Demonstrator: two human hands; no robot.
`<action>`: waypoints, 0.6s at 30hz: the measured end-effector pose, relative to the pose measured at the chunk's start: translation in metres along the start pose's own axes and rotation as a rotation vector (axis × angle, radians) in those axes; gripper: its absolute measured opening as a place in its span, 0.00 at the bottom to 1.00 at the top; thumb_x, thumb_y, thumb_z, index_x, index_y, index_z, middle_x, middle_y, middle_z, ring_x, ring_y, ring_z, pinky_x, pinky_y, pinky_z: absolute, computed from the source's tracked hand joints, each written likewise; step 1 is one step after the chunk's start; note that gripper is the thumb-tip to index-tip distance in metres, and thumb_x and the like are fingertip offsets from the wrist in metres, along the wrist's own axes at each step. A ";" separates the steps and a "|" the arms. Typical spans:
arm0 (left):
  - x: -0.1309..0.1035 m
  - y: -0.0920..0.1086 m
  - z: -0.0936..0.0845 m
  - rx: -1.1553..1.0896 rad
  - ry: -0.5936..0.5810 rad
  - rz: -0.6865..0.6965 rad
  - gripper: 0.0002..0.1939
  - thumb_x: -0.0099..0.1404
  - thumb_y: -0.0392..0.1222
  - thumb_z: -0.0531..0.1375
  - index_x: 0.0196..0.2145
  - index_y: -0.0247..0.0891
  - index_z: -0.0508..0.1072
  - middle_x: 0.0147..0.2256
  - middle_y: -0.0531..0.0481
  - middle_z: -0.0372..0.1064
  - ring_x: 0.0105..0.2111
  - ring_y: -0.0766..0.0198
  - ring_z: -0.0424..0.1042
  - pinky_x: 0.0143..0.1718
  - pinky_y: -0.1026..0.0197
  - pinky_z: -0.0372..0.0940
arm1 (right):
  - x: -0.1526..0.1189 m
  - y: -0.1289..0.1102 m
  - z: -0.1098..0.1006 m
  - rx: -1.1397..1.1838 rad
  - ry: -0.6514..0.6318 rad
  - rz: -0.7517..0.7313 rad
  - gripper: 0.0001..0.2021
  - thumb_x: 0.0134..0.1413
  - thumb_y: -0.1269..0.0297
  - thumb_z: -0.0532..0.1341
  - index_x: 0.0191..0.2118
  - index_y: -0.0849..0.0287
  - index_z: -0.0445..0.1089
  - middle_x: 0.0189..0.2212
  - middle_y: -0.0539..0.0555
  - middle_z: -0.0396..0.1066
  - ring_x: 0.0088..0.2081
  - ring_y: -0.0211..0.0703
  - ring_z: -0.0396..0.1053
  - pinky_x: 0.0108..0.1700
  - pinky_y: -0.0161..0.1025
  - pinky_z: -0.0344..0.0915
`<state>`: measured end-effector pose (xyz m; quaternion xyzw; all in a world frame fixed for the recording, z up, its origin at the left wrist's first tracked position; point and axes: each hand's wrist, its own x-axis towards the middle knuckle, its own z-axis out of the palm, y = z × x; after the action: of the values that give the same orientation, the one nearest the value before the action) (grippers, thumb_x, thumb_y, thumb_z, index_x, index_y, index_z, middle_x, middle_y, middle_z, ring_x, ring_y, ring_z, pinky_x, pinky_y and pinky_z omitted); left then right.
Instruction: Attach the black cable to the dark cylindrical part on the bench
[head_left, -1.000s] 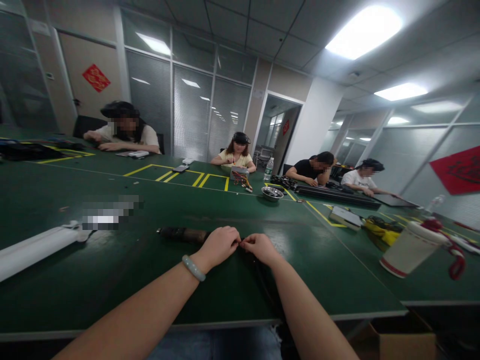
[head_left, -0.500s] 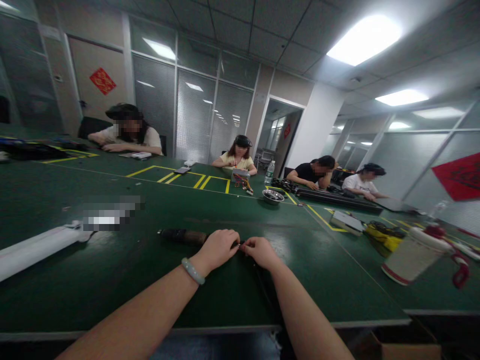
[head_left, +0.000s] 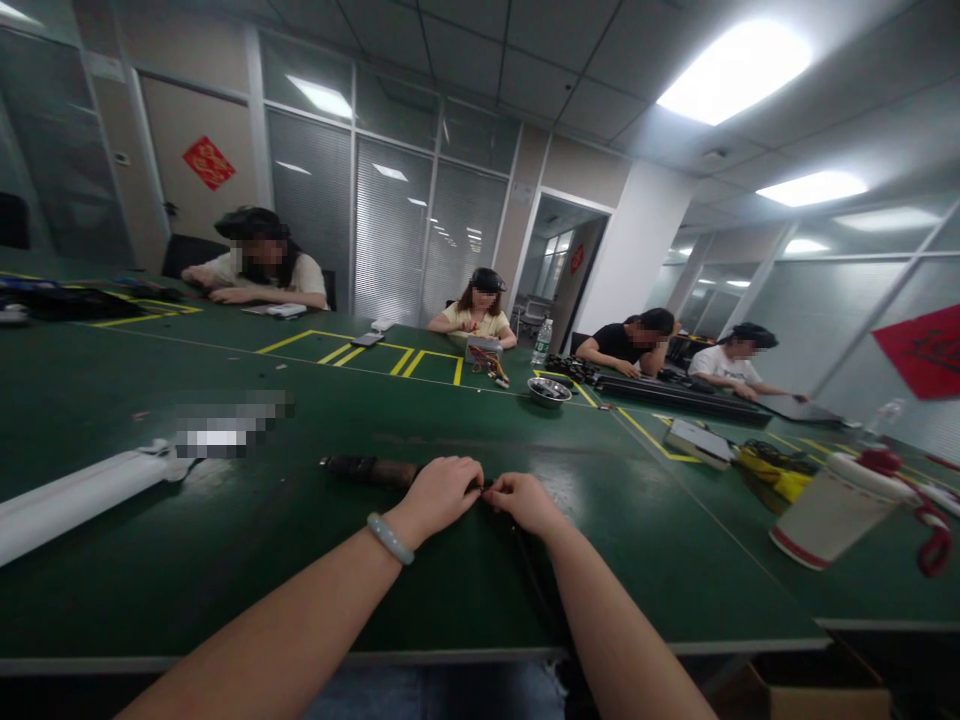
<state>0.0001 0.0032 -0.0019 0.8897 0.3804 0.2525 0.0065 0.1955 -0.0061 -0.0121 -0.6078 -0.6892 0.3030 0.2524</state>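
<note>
My left hand [head_left: 448,487], with a pale bracelet at the wrist, is closed in a pinch over the green table [head_left: 315,590]. Opposite it, my right hand [head_left: 521,500] also pinches, its fingertips almost meeting those of the left. Whatever small dark piece lies between the fingertips is too small to name. A dark, cylindrical tool with a brown middle and a metal tip, resembling an electric screwdriver [head_left: 375,472], lies on the table; its right end is hidden by my left hand. From beneath my right hand a dark cord [head_left: 529,565] runs toward the near table edge.
A long white object [head_left: 90,495] lies at left. Farther back are a metal bowl [head_left: 549,391], a water bottle [head_left: 541,343] and a grey box with coloured wires [head_left: 484,350]. At right stand a cream cup [head_left: 836,510] and a white box [head_left: 699,443]. Several people sit across the table.
Both hands keep their pinch at nearly the same place, with fingertips shifting slightly. The whole view has moved a little.
</note>
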 end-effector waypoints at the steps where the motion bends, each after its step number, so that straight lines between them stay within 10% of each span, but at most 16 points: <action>1: 0.000 0.000 0.000 0.004 -0.001 -0.002 0.03 0.64 0.39 0.58 0.36 0.40 0.71 0.36 0.51 0.71 0.37 0.60 0.68 0.38 0.59 0.59 | 0.000 0.000 0.000 -0.006 -0.002 -0.003 0.07 0.51 0.61 0.64 0.30 0.59 0.74 0.24 0.50 0.74 0.24 0.34 0.67 0.25 0.30 0.57; 18: -0.002 0.000 -0.004 -0.006 -0.004 0.029 0.03 0.64 0.39 0.58 0.36 0.42 0.72 0.37 0.52 0.71 0.38 0.61 0.69 0.42 0.59 0.60 | 0.004 0.004 0.003 0.015 -0.013 0.007 0.09 0.50 0.59 0.63 0.29 0.60 0.75 0.21 0.50 0.71 0.21 0.34 0.64 0.24 0.31 0.55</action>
<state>-0.0024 0.0009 0.0006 0.8956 0.3665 0.2519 0.0062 0.1955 -0.0025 -0.0176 -0.6062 -0.6865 0.3130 0.2516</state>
